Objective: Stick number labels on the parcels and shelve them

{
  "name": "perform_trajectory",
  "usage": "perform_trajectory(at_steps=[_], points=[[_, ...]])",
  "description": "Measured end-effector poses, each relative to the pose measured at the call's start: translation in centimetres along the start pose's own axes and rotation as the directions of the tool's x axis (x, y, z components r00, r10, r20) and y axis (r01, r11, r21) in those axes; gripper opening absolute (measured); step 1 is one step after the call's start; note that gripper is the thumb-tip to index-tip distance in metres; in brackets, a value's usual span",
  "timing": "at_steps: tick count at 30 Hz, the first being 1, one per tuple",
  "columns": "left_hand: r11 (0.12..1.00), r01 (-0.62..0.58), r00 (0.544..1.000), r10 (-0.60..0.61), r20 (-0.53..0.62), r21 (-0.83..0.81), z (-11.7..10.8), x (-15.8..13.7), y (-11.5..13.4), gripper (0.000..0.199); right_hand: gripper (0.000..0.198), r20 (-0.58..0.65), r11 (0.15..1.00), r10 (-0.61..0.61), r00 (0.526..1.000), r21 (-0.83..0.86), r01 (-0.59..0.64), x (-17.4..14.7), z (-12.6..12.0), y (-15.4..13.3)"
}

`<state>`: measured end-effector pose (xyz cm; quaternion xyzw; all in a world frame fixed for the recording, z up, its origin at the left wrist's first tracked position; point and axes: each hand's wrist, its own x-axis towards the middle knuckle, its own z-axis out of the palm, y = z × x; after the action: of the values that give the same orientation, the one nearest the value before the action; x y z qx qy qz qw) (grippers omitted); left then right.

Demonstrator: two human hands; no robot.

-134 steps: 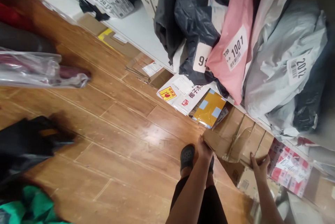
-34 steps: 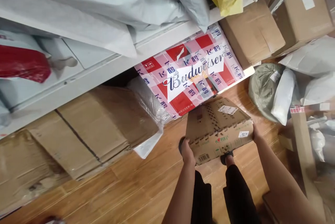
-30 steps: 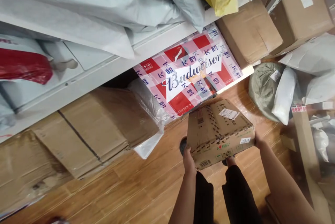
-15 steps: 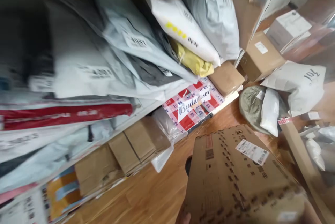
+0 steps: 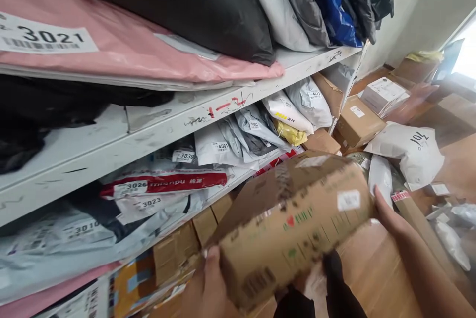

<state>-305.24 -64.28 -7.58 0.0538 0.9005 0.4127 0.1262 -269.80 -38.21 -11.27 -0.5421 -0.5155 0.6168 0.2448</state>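
A large brown cardboard box (image 5: 297, 229) with green and red print, a barcode and a white label is held up in front of me, tilted. My left hand (image 5: 210, 278) grips its near left end, thumb along the edge. At the right end my right hand (image 5: 388, 214) is closed against the box's side, its other fingers partly hidden. Beyond the box, the red Budweiser carton (image 5: 277, 159) on the low shelf is mostly covered by it.
White metal shelves (image 5: 223, 105) run along the left, packed with labelled mailer bags, including a pink one (image 5: 122, 45) on the upper level. On the floor at right lie a small carton (image 5: 357, 120), a white bag (image 5: 420, 154) and a long cardboard piece (image 5: 427, 238).
The box has been lifted and turned, so its printed side faces me. Both hands are now plainly in view on it. My view has risen to take in the upper shelf.
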Motion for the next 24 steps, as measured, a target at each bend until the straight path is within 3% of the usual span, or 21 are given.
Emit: perform_trajectory(at_steps=[2, 3, 7, 9, 12, 15, 19, 22, 24], points=[[0.998, -0.045, 0.994, 0.049, 0.096, -0.046, 2.0, 1.3, 3.8, 0.053, 0.074, 0.143, 0.997, 0.041, 0.989, 0.055, -0.049, 3.7, 3.9, -3.1], [0.990, -0.050, 0.992, 0.065, 0.109, -0.134, 3.2, 1.9, 5.4, 0.051, 0.071, 0.156, 0.996, 0.044, 0.987, 0.070, -0.056, 5.4, 5.8, -4.5], [0.832, 0.033, 0.979, 0.085, 0.186, -0.554, 6.6, 4.0, 9.0, 0.051, 0.070, -0.019, 0.993, 0.040, 0.999, 0.110, -0.038, 10.3, 10.9, -8.5], [0.791, -0.002, 0.984, 0.109, 0.138, -0.611, 7.3, 4.4, 9.3, 0.052, 0.063, -0.046, 0.989, 0.041, 0.998, 0.145, -0.034, 11.6, 11.7, -9.4], [0.829, -0.092, 0.991, 0.129, 0.028, -0.552, 7.7, 4.0, 8.3, 0.053, 0.053, -0.005, 0.989, 0.013, 1.000, 0.150, -0.012, 12.9, 11.6, -9.7], [0.869, -0.177, 0.980, 0.197, -0.006, -0.462, 8.1, 3.4, 7.4, 0.056, 0.063, 0.055, 0.985, 0.047, 0.997, 0.162, -0.055, 14.0, 11.6, -9.7], [0.847, -0.279, 0.957, 0.283, -0.060, -0.452, 8.9, 3.7, 7.5, 0.061, 0.084, 0.137, 0.962, 0.088, 0.987, 0.245, -0.120, 14.4, 12.4, -8.0], [0.845, -0.312, 0.949, 0.296, -0.106, -0.435, 9.4, 4.1, 7.5, 0.062, 0.070, 0.165, 0.952, 0.065, 0.984, 0.286, -0.111, 12.5, 11.8, -3.3], [0.855, -0.314, 0.949, 0.297, -0.108, -0.412, 9.4, 4.1, 7.3, 0.064, 0.054, 0.138, 0.939, 0.184, 0.973, 0.269, -0.215, 9.3, 10.2, 1.3]])
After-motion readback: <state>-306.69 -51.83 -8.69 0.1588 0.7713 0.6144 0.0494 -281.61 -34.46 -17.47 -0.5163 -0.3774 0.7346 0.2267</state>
